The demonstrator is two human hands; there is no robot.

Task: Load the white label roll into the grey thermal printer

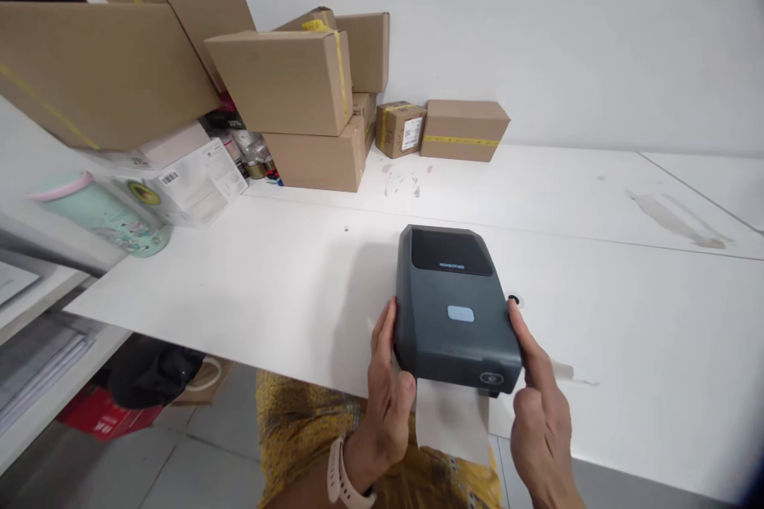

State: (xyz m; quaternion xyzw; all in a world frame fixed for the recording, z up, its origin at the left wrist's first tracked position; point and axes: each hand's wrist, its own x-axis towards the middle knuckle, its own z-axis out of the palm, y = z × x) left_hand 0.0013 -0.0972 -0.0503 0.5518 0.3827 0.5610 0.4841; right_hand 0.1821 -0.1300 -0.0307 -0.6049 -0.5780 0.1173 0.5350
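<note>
A dark grey-blue label printer with a light blue button on its top is at the front edge of the white table. A strip of white paper hangs out of its near side, over the table edge. My left hand, with a pale pink watch band on the wrist, presses against the printer's left side. Against its right side is my right hand, index finger along the casing. Both hands hold the printer between them. Its underside is hidden.
Cardboard boxes are stacked at the back left, with two smaller boxes beside them by the wall. A mint-green tumbler and a white box stand at the left. Shelves with papers lie below left.
</note>
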